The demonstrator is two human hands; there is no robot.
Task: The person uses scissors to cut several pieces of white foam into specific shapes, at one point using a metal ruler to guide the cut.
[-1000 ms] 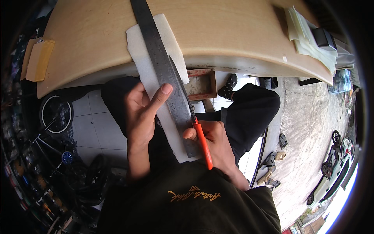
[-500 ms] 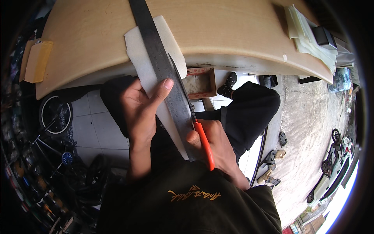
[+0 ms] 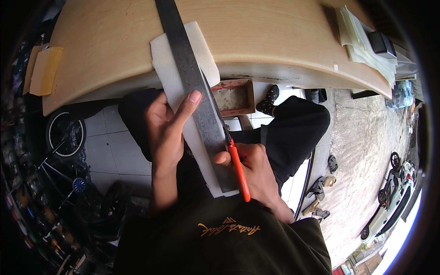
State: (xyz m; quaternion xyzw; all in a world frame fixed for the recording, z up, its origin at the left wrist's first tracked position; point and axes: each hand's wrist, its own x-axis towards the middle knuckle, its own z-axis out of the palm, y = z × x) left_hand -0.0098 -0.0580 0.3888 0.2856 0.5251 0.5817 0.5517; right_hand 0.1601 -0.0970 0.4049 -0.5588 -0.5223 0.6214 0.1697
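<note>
We see left hand [image 3: 167, 130] w/ fingers spread, pressing long grey steel ruler [image 3: 197, 91] onto thin white foam sheet [image 3: 183, 105] overhanging wooden table [image 3: 256, 41]. Right hand [image 3: 254, 172] fisted round orange-handled cutter [image 3: 238, 169]. Foam prob soft, light, slips; hold via ruler.

Your steel ruler [image 3: 195, 87] runs off the frame at twelve o'clock, its near end covers the white foam strip [image 3: 172, 73], and the orange knife's [image 3: 239, 172] blade tip is too small to tell.

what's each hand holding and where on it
The right hand holds an orange-handled cutter by its handle. The left hand presses the steel ruler flat near its middle.
</note>
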